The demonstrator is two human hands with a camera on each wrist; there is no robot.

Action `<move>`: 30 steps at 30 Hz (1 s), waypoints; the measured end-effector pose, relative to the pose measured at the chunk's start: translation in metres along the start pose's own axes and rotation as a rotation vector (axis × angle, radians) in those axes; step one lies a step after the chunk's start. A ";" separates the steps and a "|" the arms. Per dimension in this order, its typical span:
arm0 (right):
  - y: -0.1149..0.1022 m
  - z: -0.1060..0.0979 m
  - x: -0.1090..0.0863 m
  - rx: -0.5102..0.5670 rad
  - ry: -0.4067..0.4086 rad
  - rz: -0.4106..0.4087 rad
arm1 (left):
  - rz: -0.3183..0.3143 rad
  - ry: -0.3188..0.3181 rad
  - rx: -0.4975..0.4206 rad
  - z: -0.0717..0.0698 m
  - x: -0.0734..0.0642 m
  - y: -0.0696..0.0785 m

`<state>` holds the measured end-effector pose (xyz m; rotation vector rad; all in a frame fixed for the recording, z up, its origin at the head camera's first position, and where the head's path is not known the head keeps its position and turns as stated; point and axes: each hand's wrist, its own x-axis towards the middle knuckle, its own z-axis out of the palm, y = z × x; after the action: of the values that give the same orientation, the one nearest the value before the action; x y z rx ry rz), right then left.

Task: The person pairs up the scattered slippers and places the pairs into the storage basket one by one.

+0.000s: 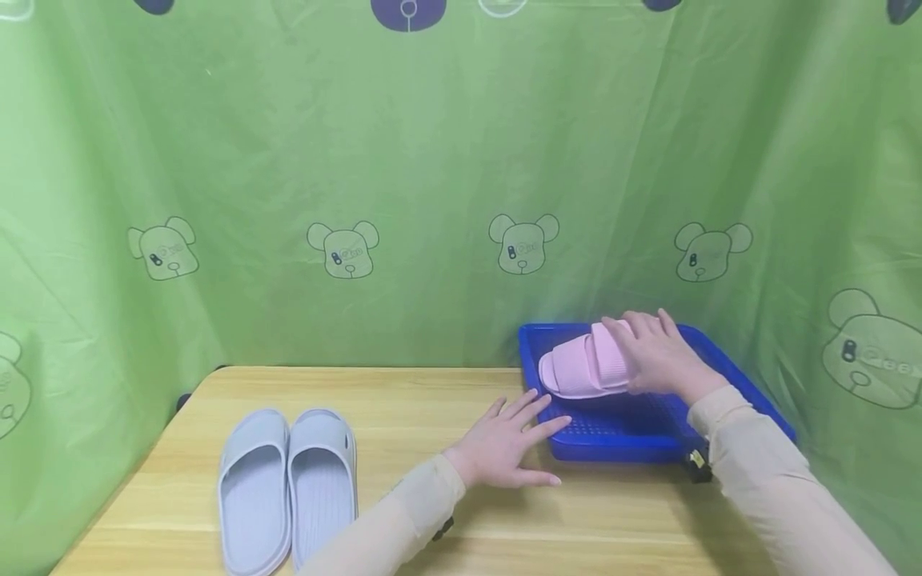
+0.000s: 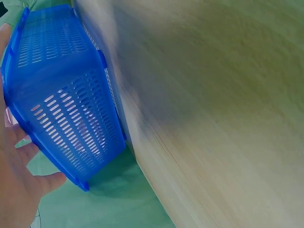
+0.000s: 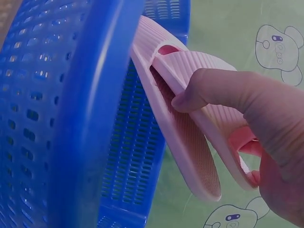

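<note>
A pair of pink slippers [image 1: 574, 364], one partly overlapping the other, is gripped by my right hand [image 1: 663, 358] over the blue basket [image 1: 619, 454]. In the right wrist view the thumb [image 3: 192, 92] lies on the ribbed strap of the nearer slipper, with fingers inside its opening. The slippers' front ends reach down toward the basket's left side. My left hand [image 1: 504, 444] has its fingers spread at the basket's front left corner, fingertips overlapping the rim in the head view. Nothing is held in that hand.
A pair of grey slippers [image 1: 254, 436] stands side by side on the left of the wooden table [image 1: 425, 392]. Behind and on both sides hangs a green curtain [image 1: 432, 144] with bear prints. The basket sits at the table's back right.
</note>
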<state>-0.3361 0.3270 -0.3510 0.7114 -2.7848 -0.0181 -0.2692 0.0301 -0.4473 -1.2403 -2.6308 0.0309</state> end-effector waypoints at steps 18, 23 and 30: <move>-0.009 0.010 0.008 -0.036 -0.027 -0.016 | 0.000 0.011 0.002 0.003 0.000 0.000; -0.008 0.015 0.011 -0.059 -0.020 -0.016 | -0.001 0.014 -0.003 0.004 0.000 -0.001; -0.007 0.015 0.012 -0.089 -0.036 -0.004 | -0.002 0.023 -0.002 0.005 0.000 -0.001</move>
<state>-0.3473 0.3142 -0.3631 0.7012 -2.7962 -0.1559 -0.2707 0.0303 -0.4519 -1.2315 -2.6134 0.0134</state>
